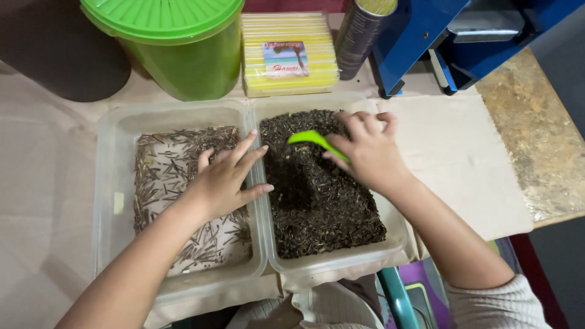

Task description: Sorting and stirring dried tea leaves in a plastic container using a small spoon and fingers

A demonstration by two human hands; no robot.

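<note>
Gripping a green scoop point(317, 142), with the fingers of the right hand point(367, 152) curled tight round its handle, blade pushed into the dark leafy crumbs point(320, 195) heaped in the right-hand clear tub point(341, 263). Resting flat, fingers spread and clamped on nothing, the left hand point(222, 180), laid over the thin layer of pale brown stalks point(177, 176) in the left-hand clear tub point(109, 201), fingertips reaching across the shared rims toward the dark crumbs. Set side by side and touching, both tubs, on a beige cloth over the counter point(542, 140). Beyond the left-hand tub, just behind it, a green lidded bucket point(177, 42); behind the right-hand tub, a pack of yellow straws point(289, 55) and, beside that, a dark cylinder point(359, 36) partly cut off by the frame. Farther right of the straws, a blue machine point(426, 30).
</note>
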